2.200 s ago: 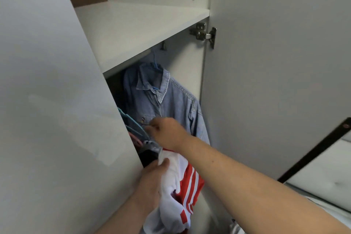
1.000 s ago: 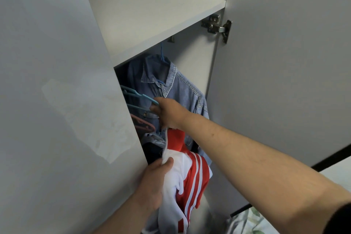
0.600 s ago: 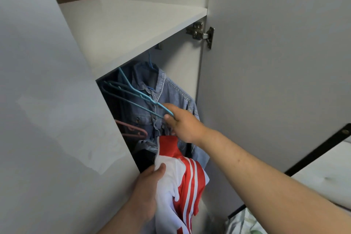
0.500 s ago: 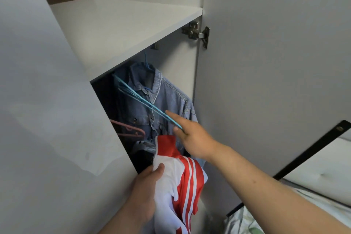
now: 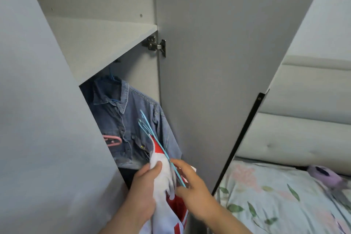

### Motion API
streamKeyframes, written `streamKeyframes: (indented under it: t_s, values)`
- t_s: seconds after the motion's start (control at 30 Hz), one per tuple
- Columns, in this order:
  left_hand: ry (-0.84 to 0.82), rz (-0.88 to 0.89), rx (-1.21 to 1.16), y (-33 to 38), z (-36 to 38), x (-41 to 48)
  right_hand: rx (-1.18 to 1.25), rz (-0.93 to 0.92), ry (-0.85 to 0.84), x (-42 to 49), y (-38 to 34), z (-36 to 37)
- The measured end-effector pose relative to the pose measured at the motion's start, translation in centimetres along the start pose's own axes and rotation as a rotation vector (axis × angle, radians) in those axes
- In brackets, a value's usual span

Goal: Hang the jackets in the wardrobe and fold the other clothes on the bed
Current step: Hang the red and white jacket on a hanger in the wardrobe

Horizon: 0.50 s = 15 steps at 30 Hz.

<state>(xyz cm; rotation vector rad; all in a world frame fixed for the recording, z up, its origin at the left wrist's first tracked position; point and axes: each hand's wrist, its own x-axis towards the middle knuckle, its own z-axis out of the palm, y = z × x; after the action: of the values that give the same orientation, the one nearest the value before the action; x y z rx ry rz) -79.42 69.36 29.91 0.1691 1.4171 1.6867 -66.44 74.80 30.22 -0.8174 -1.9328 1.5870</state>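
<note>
Two-handed, working low at the wardrobe point(image 5: 106, 43) opening, keeping hands close together but apart. Gripping red-and-white jacket point(image 5: 164, 178) with left hand point(image 5: 144, 194), curling fingers round bunched white fabric, pressing thumb on top. Pinching lower end of thin blue hangers point(image 5: 152, 137) with right hand point(image 5: 193, 195), just right of the left. Keeping hangers slanted up-left across the jacket's red part, upper ends in front of denim jacket point(image 5: 121, 119). Holding red-and-white jacket in the opening, letting it trail down out of frame. Seeing denim jacket hanging inside, under the shelf. Spotting pink hanger point(image 5: 112, 140) left of it, partly hidden by left door point(image 5: 38, 119). Noting right door point(image 5: 209, 62) standing open, hinge point(image 5: 155, 44) at shelf level. Catching bed point(image 5: 275, 195) with floral sheet at right, padded headboard point(image 5: 294, 129) behind, blurred purple item point(image 5: 322, 175) near it.
</note>
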Motion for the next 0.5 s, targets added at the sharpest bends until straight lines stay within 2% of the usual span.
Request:
streamKeyframes:
  t_s: [0.1,0.2,0.4,0.5]
  values:
    - [-0.09,-0.057,-0.014,0.1,0.1,-1.6,0.133,0.082,0.089,-1.9,-0.8,0.7]
    - [-0.158,-0.091,-0.003,-0.6,-0.1,-3.3,0.027,0.112,0.211,-4.1,-1.4,2.2]
    - [-0.234,-0.253,-0.006,-3.3,-2.7,-7.8,0.091,0.27,0.292,-9.6,-0.8,5.3]
    - [-0.281,-0.282,0.053,-5.0,-3.3,-10.9,0.008,0.315,0.387,-13.0,-0.1,5.9]
